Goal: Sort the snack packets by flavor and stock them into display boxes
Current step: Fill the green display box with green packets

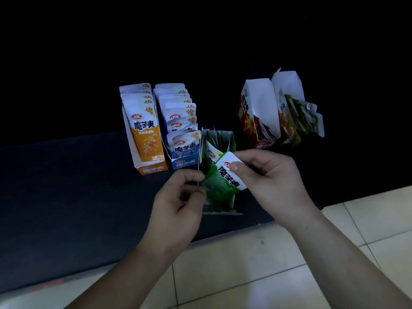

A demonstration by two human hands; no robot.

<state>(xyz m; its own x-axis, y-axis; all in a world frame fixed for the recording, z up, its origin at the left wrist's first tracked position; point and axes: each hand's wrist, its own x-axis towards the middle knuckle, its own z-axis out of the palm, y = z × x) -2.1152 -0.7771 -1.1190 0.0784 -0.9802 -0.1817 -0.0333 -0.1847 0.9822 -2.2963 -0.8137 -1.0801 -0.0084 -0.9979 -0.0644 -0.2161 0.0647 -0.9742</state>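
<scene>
Your right hand (272, 175) pinched the green packet (219, 184) by its top, left hand (178, 201) its lower corner; long axis tilted upper-right, green box (231, 139) just behind.

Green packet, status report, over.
Left hand pinches green packet at lower corner, right hand at top. Packet tilted over green box, not seated. Nothing in the way.

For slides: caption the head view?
Left hand and right hand hold green packet at green box, beside orange box and blue box.
</scene>
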